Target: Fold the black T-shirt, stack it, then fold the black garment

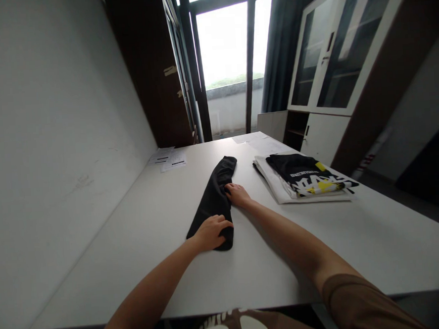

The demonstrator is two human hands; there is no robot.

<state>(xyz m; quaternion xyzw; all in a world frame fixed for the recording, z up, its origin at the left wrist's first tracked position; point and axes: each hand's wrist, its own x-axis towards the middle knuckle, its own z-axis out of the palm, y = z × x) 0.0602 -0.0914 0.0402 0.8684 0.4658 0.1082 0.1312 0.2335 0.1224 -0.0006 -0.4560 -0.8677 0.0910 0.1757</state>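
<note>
Now resting L hand [210, 233] on blk cloth [214, 195] mid-frame, not showing grip; pinching edge w/ R hand [238, 195]; prob. handling soft, light; best gripping by edges.

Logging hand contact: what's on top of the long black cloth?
On the black cloth: left hand over its near end, right hand at its right edge. Fabric beneath is hidden.

The black cloth [214, 199] lies in a long, folded strip on the white worktop [145, 228], lightly creased, its near end broader than its far end.
</note>
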